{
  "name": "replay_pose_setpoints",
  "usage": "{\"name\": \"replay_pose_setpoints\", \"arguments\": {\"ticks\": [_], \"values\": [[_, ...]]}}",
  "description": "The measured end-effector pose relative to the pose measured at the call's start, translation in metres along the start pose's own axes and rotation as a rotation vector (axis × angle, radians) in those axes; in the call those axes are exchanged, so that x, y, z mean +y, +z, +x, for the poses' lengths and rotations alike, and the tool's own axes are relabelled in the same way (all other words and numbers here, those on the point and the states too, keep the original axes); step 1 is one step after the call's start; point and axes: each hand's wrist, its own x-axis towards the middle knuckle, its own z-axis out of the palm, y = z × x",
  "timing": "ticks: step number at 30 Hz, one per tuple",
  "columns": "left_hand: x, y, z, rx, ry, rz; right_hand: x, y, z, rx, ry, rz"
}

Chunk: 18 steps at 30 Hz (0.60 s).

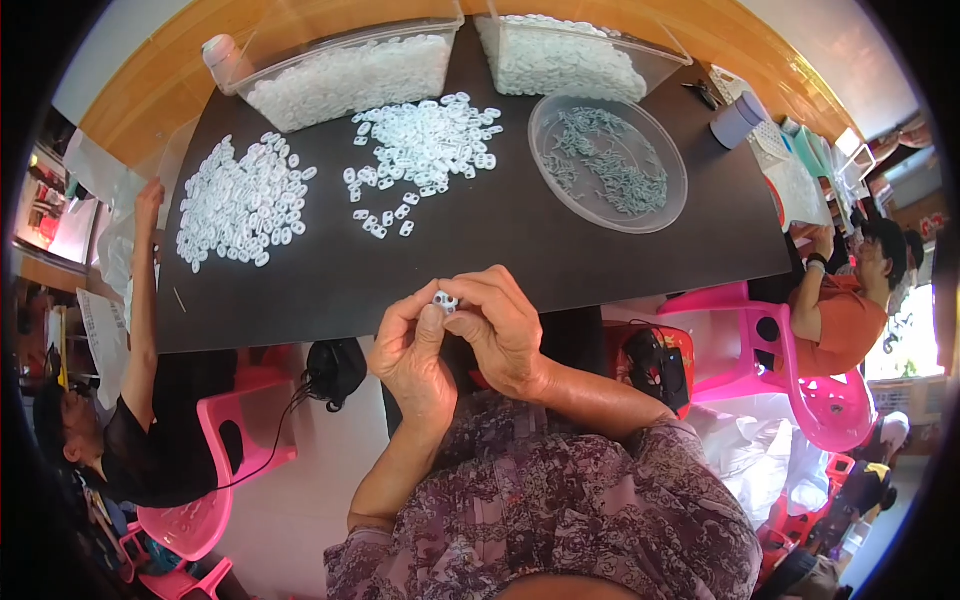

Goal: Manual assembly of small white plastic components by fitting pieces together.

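Just off the near edge of the dark table (340, 270), a small white plastic piece with dark holes (446, 300) is pinched between my hands. My left hand (415, 350) grips it with thumb and forefinger. From the other side, the thumb and fingers of my right hand (500, 325) press on the same piece. Whether a second part sits between the fingertips cannot be made out. Similar white pieces lie in a middle pile (430, 140), several of them scattered toward me. A second pile of white oval pieces (245, 200) is on the left.
Two clear bins (350, 80) of white pieces stand at the back. A round clear tray (665, 210) holds small grey-green parts. Right of it are a purple-grey cup (737, 120) and dark pliers (703, 95). People sit at left and right on pink chairs (745, 345).
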Motion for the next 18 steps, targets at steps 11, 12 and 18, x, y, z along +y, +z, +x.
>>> {"name": "replay_pose_setpoints", "arguments": {"ticks": [11,12,18], "values": [[-0.014,0.012,-0.004,-0.056,0.163,0.062,0.005,0.002,0.0,0.147,-0.111,0.003],[-0.014,0.013,-0.005,-0.048,0.19,0.096,0.005,0.001,0.0,0.159,-0.132,-0.003],[-0.013,0.014,0.0,-0.036,0.236,0.255,0.005,0.005,0.005,0.208,-0.142,-0.012]]}}
